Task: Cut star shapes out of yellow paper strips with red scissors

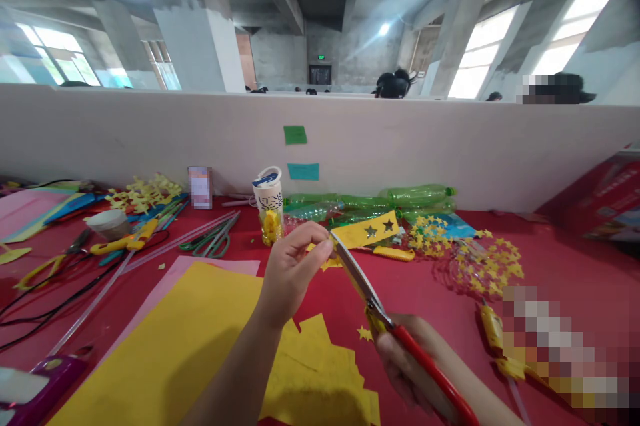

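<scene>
My left hand (295, 273) is closed in a pinch on one end of a yellow paper strip (350, 233). Two dark star shapes show on the strip; whether they are holes or marks I cannot tell. Red-handled scissors (367, 289) are gripped in my right hand (415, 359), their blade tips up against the strip beside my left fingertips. Beneath my hands lie a large yellow sheet (200, 319), several cut yellow pieces (320, 373) and a small yellow star (365, 333).
Green plastic bottles (420, 196) lie along the white partition (150, 139). Yellow star clusters (493, 266) sit at right, near a yellow glue gun (493, 329). A cup (267, 193), green-handled scissors (215, 243), pliers (45, 273) and cables stand or lie to the left.
</scene>
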Tool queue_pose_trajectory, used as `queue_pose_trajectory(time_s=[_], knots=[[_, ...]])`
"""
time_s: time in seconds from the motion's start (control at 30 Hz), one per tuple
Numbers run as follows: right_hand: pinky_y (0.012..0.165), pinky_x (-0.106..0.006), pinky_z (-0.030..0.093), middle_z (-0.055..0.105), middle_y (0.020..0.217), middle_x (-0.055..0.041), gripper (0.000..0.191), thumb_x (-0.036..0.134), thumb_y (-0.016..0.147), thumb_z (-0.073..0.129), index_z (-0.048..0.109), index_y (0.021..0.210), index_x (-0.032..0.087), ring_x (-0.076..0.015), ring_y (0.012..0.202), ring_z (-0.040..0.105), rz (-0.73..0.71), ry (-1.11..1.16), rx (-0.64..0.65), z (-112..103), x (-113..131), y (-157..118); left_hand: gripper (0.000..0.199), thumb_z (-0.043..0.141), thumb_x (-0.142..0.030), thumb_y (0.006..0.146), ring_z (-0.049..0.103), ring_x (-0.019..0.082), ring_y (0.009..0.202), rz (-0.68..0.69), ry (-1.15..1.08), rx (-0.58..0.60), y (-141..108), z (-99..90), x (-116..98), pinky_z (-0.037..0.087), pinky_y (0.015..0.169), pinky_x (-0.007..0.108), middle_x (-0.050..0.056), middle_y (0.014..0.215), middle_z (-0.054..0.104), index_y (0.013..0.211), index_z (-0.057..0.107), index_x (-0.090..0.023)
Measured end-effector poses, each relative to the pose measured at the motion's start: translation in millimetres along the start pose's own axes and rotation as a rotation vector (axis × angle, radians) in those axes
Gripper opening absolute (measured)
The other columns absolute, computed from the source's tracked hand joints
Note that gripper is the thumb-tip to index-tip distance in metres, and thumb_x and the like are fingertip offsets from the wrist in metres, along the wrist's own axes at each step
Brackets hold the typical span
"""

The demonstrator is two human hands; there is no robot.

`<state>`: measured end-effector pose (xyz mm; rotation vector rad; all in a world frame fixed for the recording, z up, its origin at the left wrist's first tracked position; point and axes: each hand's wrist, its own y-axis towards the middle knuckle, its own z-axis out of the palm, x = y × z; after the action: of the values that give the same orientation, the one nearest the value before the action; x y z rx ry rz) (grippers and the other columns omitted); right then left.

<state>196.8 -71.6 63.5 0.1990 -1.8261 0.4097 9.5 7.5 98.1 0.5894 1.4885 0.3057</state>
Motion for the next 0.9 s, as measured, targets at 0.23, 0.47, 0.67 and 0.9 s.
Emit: queue_pose_trajectory(time_s=[0.23, 0.47, 0.67, 0.9], knots=[[0.031, -0.018, 0.021, 0.045, 0.041, 0.0063, 0.05, 0.068, 0.079, 0.047, 0.041, 0.063, 0.022, -0.005, 0.029, 0.033, 0.002, -0.013, -0.021, -4, -4, 6, 0.023, 0.052, -0.014, 0.086, 0.044, 0.014, 0.072, -0.048, -0.101, -0.005, 2, -0.4, 4, 0.034, 0.068, 0.027, 0.0, 0.071, 0.047, 0.063, 0.056, -0.019], [0.035, -0.019, 0.029, 0.047, 0.046, 0.0058, 0.03, 0.045, 0.075, 0.06, 0.044, 0.063, 0.022, -0.008, 0.036, 0.039, 0.002, 0.054, -0.32, -25, -1, 9, 0.024, 0.053, -0.018, 0.081, 0.044, 0.013, 0.066, -0.339, -0.139, 0.159, 7, 0.8, 22, 0.034, 0.065, 0.026, -0.001, 0.065, 0.049, 0.057, 0.055, -0.018], [0.039, -0.023, 0.034, 0.052, 0.053, 0.0041, 0.026, 0.043, 0.072, 0.064, 0.049, 0.07, 0.021, -0.0087, 0.039, 0.039, -0.097, -0.026, -0.545, -50, -3, 20, 0.017, 0.052, -0.02, 0.073, 0.047, 0.015, 0.064, -0.547, 0.034, 0.466, 7, 15.1, 38, 0.035, 0.064, 0.027, 0.001, 0.062, 0.053, 0.058, 0.056, -0.018], [0.036, -0.02, 0.032, 0.045, 0.046, 0.0076, 0.025, 0.033, 0.069, 0.067, 0.044, 0.066, 0.022, -0.0096, 0.038, 0.041, 0.027, -0.089, -0.374, -50, -16, 37, 0.017, 0.052, -0.022, 0.073, 0.047, 0.015, 0.062, -0.54, 0.023, 0.515, 0, 30.0, 44, 0.037, 0.064, 0.027, 0.0, 0.061, 0.053, 0.057, 0.055, -0.018]])
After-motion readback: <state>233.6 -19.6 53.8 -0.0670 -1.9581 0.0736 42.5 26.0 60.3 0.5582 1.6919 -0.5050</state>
